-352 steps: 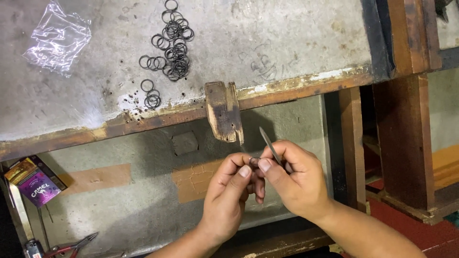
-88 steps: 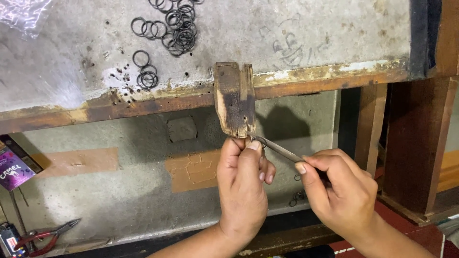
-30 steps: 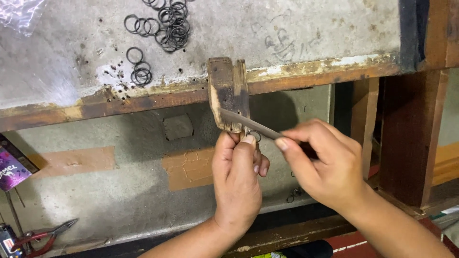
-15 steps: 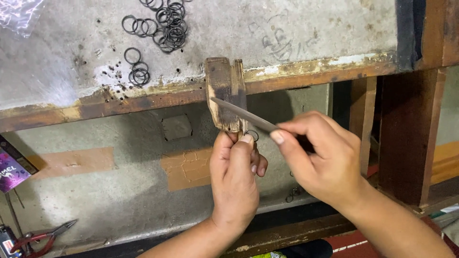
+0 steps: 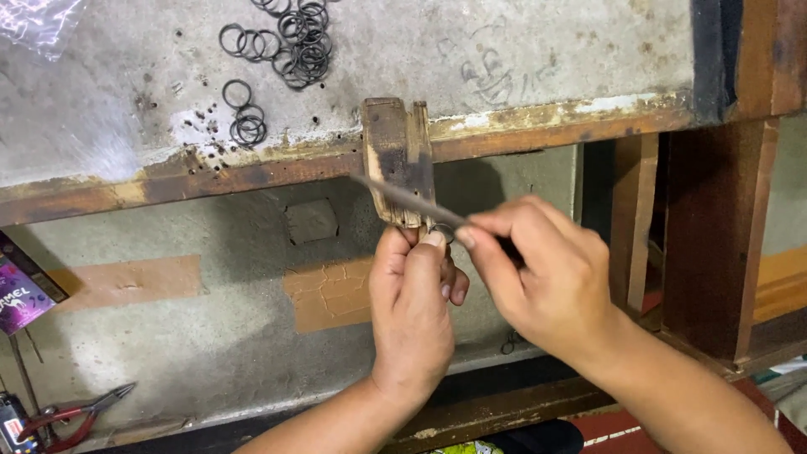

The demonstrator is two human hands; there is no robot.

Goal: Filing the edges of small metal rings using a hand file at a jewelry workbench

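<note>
My left hand [image 5: 414,313] pinches a small metal ring [image 5: 442,233] against the lower end of a worn wooden bench peg [image 5: 395,160] that juts from the workbench edge. My right hand [image 5: 542,273] grips a thin metal file [image 5: 403,197], whose blade lies across the peg and the ring, pointing up and left. Both hands are close together just below the bench edge, thumbs nearly touching.
Several dark metal rings [image 5: 290,42] lie loose on the grey bench top [image 5: 504,50], with a smaller stack [image 5: 244,126] nearer the edge. A clear plastic bag [image 5: 38,21] sits at the top left. Red-handled pliers [image 5: 80,412] and a purple packet [image 5: 21,294] lie on the floor at left. A wooden bench leg [image 5: 714,235] stands at right.
My right hand has pushed the file up and left across the peg and ring. The left hand stays pinched at the peg's end.
</note>
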